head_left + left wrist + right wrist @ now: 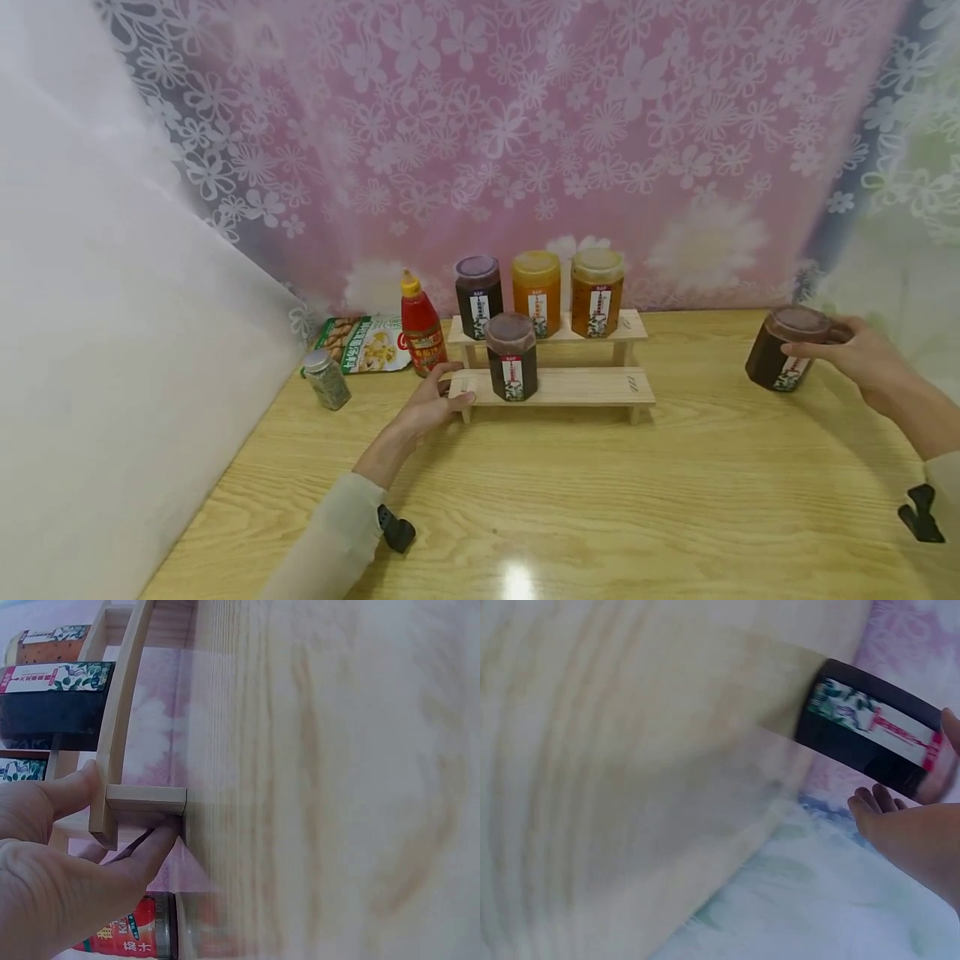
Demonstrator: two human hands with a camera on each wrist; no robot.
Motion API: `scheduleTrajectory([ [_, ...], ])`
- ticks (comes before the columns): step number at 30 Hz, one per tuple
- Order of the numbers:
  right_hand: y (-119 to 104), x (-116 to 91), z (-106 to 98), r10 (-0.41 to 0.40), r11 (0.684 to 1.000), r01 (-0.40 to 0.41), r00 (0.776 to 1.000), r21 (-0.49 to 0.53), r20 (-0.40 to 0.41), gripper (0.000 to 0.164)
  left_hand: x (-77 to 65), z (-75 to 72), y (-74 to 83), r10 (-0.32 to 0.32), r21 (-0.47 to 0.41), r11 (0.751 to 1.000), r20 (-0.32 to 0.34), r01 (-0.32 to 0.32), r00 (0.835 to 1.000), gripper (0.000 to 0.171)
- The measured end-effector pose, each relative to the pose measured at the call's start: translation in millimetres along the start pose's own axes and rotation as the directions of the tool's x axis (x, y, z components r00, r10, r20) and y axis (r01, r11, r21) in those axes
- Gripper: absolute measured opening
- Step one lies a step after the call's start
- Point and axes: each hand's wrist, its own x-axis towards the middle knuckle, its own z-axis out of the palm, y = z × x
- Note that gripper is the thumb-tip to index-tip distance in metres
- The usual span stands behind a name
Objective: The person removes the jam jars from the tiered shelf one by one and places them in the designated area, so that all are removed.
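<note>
My right hand (862,354) holds a dark jam jar (767,360) near its lid, at the table's right side. In the right wrist view this jar (866,735) shows its white and red label; whether its base touches the table I cannot tell. At the left end of the two-step wooden rack (581,385), my left hand (431,406) grips the lower step, thumb on the board and fingers by the leg, as the left wrist view shows. Another dark jar (513,367) stands on that lower step. The upper step carries a purple-lidded jar (472,296), an orange jar (537,292) and an amber jar (597,292).
Left of the rack stands a red sauce bottle (422,329) with a yellow cap. Behind and beside it lies a green and white food packet (375,346). A small spice jar (327,381) is near the table's left edge. A flowered pink curtain (480,150) hangs behind.
</note>
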Motion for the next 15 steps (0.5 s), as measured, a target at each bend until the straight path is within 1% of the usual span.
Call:
scheduleTrajectory([
  [2, -7, -3, -2, -0.001, 1.0, 0.0, 0.998, -0.014, -0.06, 0.103, 0.3, -0.4, 0.6, 0.002, -0.002, 1.0, 0.001, -0.002, 1.0, 0.063],
  [5, -17, -6, -2, -0.016, 1.0, 0.015, 0.991, -0.016, -0.129, 0.1, 0.7, -0.4, 0.8, 0.002, -0.013, 1.0, 0.004, -0.002, 1.0, 0.062],
  [7, -25, -9, -2, -0.027, 1.0, 0.026, 0.987, -0.007, -0.16, 0.099, 0.4, -0.1, 1.3, 0.002, -0.021, 1.0, 0.006, -0.002, 1.0, 0.062],
  [10, -36, -11, 2, -0.044, 0.999, 0.047, 0.985, 0.012, -0.166, 0.097, -0.5, 0.6, 2.5, 0.004, -0.039, 0.999, 0.007, -0.004, 1.0, 0.062],
  [13, -46, -13, 7, -0.068, 0.996, 0.075, 0.988, 0.043, -0.139, 0.097, -1.6, 1.3, 3.9, 0.005, -0.053, 0.999, 0.01, -0.005, 1.0, 0.063],
  [15, -51, -14, 11, -0.092, 0.992, 0.099, 0.991, 0.076, -0.1, 0.087, -2.1, 1.4, 4.3, 0.006, -0.054, 0.999, 0.01, -0.005, 1.0, 0.062],
])
